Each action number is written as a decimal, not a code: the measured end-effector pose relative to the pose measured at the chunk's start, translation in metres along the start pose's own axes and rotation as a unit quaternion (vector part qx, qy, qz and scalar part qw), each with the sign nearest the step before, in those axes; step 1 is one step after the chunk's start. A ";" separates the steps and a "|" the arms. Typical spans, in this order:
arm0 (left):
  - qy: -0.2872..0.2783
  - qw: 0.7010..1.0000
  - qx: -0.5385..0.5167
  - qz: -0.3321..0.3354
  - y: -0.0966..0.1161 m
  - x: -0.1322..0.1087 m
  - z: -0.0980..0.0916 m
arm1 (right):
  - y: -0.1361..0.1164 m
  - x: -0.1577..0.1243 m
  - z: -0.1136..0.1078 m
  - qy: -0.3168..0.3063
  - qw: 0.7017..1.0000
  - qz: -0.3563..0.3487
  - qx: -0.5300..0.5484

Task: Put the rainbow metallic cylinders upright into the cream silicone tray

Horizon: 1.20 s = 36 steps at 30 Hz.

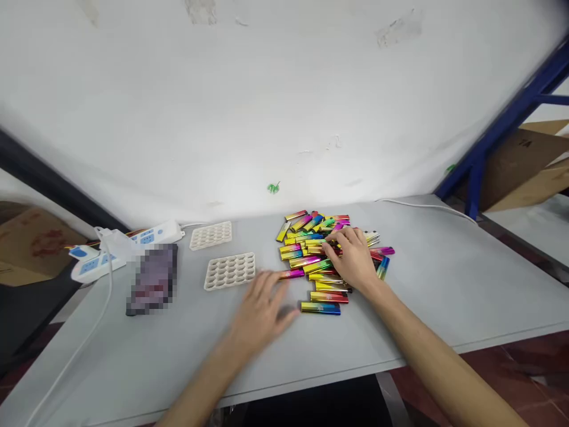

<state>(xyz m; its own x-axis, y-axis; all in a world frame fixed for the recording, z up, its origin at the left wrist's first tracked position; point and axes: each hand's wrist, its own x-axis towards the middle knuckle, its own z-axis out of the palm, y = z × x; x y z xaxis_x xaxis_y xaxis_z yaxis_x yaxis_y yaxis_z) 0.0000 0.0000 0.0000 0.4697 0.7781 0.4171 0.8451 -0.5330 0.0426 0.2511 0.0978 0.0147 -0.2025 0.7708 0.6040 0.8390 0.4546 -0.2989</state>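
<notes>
A heap of shiny lighters [317, 261] in yellow, pink, red, blue and green lies on the grey table. My right hand [352, 255] rests over the heap's right side, thumb and fingers bent around a lighter [315, 242] among the others; the fingers partly hide it. Left of the heap is my left hand [260, 305], slightly blurred, fingers and thumb apart. Its fingertips are close to a pink-ended lighter [292, 274]; whether they touch it I cannot tell. Beyond that hand lies a white tray with rows of slots [207, 286].
A second slotted white tray [192, 245] lies nearer the wall. At the left are a white power strip [166, 231] with a cable and a dark pixelated object [153, 279]. A blue metal frame [475, 184] and cardboard boxes [515, 160] stand at the right.
</notes>
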 end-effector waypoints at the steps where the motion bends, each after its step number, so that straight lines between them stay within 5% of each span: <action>1: -0.020 0.999 -0.024 0.023 0.010 0.005 0.002 | 0.000 0.000 0.000 0.002 1.000 0.000 0.002; 5: -0.089 0.992 -0.086 -0.009 0.028 0.023 0.008 | 0.001 0.000 0.000 0.005 1.000 0.008 0.004; 17: -0.154 0.979 -0.134 0.018 0.015 0.034 0.008 | -0.002 -0.001 0.002 0.008 1.000 0.002 0.020; 36: -0.051 0.980 -0.190 0.041 0.010 0.032 -0.001 | -0.002 -0.001 -0.001 0.001 0.999 0.012 0.035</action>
<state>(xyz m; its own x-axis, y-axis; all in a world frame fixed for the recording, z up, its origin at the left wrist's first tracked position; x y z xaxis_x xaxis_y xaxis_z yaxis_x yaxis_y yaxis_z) 0.0237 0.0194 0.0147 0.5708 0.7469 0.3412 0.6568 -0.6647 0.3561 0.2500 0.0957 0.0157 -0.1819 0.7805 0.5981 0.8061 0.4667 -0.3639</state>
